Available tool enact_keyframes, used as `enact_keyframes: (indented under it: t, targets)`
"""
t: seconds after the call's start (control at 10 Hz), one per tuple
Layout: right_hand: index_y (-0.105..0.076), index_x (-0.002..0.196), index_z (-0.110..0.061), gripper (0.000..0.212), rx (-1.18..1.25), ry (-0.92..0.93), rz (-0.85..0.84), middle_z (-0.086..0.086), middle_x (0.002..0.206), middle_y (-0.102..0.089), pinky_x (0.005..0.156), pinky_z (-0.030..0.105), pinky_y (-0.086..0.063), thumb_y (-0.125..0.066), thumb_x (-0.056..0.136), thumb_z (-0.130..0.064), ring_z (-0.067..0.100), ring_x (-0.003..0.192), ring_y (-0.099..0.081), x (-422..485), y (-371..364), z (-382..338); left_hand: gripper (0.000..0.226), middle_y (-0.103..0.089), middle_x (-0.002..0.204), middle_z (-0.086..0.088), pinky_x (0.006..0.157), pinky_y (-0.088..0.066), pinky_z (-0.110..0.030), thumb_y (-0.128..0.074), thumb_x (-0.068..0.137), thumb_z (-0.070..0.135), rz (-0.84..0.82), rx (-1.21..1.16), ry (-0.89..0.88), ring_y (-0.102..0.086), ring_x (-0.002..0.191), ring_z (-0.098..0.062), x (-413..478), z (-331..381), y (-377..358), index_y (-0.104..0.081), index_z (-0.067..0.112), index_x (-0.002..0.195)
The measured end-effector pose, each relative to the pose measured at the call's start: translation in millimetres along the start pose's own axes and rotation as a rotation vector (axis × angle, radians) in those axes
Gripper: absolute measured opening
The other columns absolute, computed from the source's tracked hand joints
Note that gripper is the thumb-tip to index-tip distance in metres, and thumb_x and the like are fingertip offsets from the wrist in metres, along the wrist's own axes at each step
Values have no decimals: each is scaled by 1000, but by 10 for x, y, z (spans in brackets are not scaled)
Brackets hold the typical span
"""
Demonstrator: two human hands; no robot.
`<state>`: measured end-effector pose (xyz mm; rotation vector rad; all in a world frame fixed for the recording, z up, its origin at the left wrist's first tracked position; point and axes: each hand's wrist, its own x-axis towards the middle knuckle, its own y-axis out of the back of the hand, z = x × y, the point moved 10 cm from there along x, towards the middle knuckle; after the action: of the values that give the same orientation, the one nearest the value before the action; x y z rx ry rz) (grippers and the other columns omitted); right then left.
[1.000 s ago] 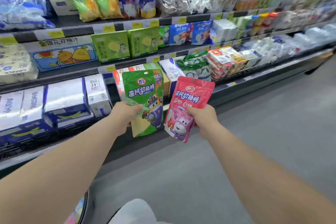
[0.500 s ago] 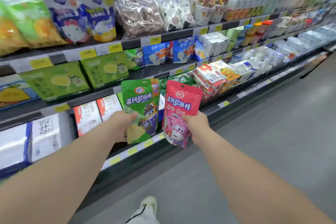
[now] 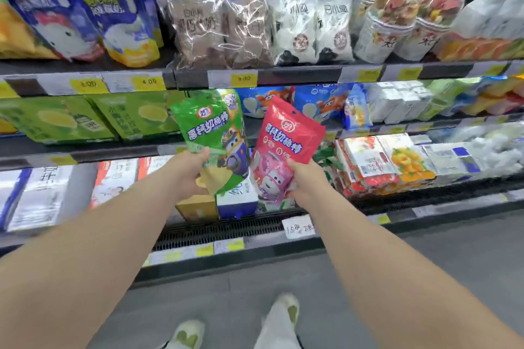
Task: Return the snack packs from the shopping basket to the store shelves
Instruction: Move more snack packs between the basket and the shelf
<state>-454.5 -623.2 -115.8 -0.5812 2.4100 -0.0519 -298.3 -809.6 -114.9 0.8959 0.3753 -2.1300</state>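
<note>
Left hand (image 3: 190,170) grips green pack (image 3: 211,133), right hand (image 3: 304,181) grips red pack (image 3: 283,139), hiding blurred shelf (image 3: 113,151) goods

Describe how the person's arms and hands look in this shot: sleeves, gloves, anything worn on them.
Both forearms are bare right up to the frame edge; no sleeve shows. The left hand and right hand wear no gloves. No watch, bracelet or ring is visible on the wrists or on the fingers that show, though the picture is somewhat blurred, so small items could be missed.

Left hand (image 3: 188,171) grips green pack (image 3: 211,133), right hand (image 3: 304,178) red pack (image 3: 286,139); shelf labels blurred, likely prices.
</note>
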Motion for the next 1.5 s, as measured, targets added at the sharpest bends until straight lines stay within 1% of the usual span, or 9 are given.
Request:
enact_keyframes:
  t: [0.2,0.4,0.5,0.6,0.8,0.9,1.1,1.3,1.5]
  targets:
    - [-58,104,-10,19,47,22,-27,14,105,-64,92,53,-49,-51,92,3,33,97,-62,546,-32,-373,42,-51,136,-18,88,-49,-41,-47,98,29,222,-132,-81,-53,94,-22,243,113,-168,-45,3,131]
    - [-61,78,-18,28,136,64,9,-1,69,-67,60,33,-55,-54,88,8,17,61,-65,959,-147,-630,29,-60,116,-10,74,-45,-31,-48,97,31,426,-27,-241,-55,92,-23,462,490,5,-54,14,120]
    - [-61,77,-18,23,59,120,41,-1,79,-65,80,44,-56,-57,89,1,20,78,-63,1137,-152,-692,13,-59,94,-1,54,-41,-22,-45,98,29,426,35,-304,-55,77,-20,589,632,64,-54,22,104]
    - [-61,88,-24,14,-138,197,37,-4,93,-68,93,45,-51,-65,86,-11,20,95,-64,1170,-143,-641,11,-58,93,1,64,-45,-23,-49,97,28,397,-56,-294,-57,77,-17,671,562,110,-54,21,105]
    - [-62,91,-19,14,-194,119,118,-1,95,-70,88,41,-52,-68,83,-9,30,99,-64,1215,-73,-430,52,-66,107,-5,83,-55,-35,-79,74,14,427,-250,-232,-65,89,-21,724,330,192,-55,16,120]
    - [-61,106,-2,19,-188,94,147,15,112,-66,96,51,-48,-58,87,-3,42,112,-56,1349,-84,-507,36,-68,105,-6,88,-54,-41,-75,79,22,495,-173,-258,-66,94,-27,836,409,260,-62,12,112]
    - [-53,106,-18,32,-355,241,169,-1,102,-64,80,36,-53,-73,80,-16,16,88,-61,1319,-17,-635,52,-64,105,3,76,-45,-28,-75,77,27,592,-58,-356,-59,88,-18,766,407,365,-54,16,123]
    - [-38,135,-16,59,-664,314,203,3,128,-46,92,39,-45,-65,85,-36,20,111,-48,749,206,-413,41,-56,118,3,80,-48,-33,-63,82,24,583,224,-386,-57,93,-17,290,101,198,-50,22,120]
    - [-42,133,-18,52,-674,386,49,0,130,-47,101,43,-42,-61,88,-33,17,117,-47,640,67,-232,37,-54,113,8,59,-39,-5,-63,83,22,557,319,-485,-55,83,2,166,-106,-110,-50,23,118]
